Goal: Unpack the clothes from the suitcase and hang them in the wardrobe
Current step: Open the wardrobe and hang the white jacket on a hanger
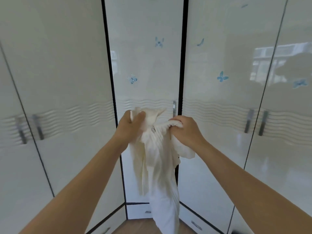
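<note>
Gripping the bunched white garment (159,168), perhaps a shirt: left hand (130,128) and right hand (186,131).

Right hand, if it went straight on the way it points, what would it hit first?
Probably the middle wardrobe door, near its handle, though depth is unclear. The right hand itself grips the white garment.

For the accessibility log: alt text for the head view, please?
Two bare hands hold up a cream-white garment, the left hand gripping one bunched top edge and the right hand the other, with the cloth hanging down toward the wooden floor. Behind it stand glossy white wardrobe doors with blue butterfly prints and metal handles.
</note>
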Motion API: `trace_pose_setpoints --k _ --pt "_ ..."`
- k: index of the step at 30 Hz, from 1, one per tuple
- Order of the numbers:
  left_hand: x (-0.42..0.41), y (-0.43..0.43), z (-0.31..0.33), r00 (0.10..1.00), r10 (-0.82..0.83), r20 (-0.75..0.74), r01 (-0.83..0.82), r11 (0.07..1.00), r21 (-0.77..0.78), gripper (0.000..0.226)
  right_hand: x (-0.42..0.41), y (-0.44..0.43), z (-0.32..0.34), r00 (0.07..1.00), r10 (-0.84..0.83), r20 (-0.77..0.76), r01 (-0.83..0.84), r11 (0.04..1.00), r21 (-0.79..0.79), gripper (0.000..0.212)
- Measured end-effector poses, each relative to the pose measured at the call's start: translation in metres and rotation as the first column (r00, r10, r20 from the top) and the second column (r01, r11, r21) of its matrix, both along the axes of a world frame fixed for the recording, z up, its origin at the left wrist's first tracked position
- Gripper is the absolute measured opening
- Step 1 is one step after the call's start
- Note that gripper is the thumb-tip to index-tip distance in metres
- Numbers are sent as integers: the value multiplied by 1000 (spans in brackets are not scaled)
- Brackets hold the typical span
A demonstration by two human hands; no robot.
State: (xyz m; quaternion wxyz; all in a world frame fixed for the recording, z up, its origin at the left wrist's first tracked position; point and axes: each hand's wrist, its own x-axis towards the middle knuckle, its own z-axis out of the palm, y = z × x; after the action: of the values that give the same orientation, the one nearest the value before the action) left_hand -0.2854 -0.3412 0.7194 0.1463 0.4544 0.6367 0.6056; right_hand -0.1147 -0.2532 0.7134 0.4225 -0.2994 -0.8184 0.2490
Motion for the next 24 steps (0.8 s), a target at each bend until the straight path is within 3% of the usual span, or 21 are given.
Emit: trace_pose_setpoints --k 2,6,10,13,16,19,23,24 --pt "-22 -1 4 999 34 -31 -33 999 34 52 -21 3 3 997 63 34 -61 996 -58 19" --pt "-63 1 9 982 182 -54 -174 976 128 20 -64 13 8 976 218 -8 -215 953 -212 19" --pt "-117 2 17 967 246 -70 -226 951 213 32 -119 20 11 921 389 -25 -375 866 -330 29" --pt "-155 -1 26 940 339 -24 -325 916 236 25 -162 20 8 891 453 -19 -415 798 -436 12" --pt "-192 -13 24 911 382 -154 -365 922 126 19 -203 16 11 873 483 -71 -459 763 -456 18" --pt "-220 -31 15 924 250 -289 -289 952 -99 20 -241 10 17 861 482 -165 -501 746 -438 14" --pt "-245 -49 6 944 72 -323 -174 937 -301 13 -291 1 26 841 466 -275 -541 751 -379 25" --pt "-253 -52 6 957 48 -288 -145 935 -324 29 -303 -2 28 834 466 -295 -550 749 -370 26"
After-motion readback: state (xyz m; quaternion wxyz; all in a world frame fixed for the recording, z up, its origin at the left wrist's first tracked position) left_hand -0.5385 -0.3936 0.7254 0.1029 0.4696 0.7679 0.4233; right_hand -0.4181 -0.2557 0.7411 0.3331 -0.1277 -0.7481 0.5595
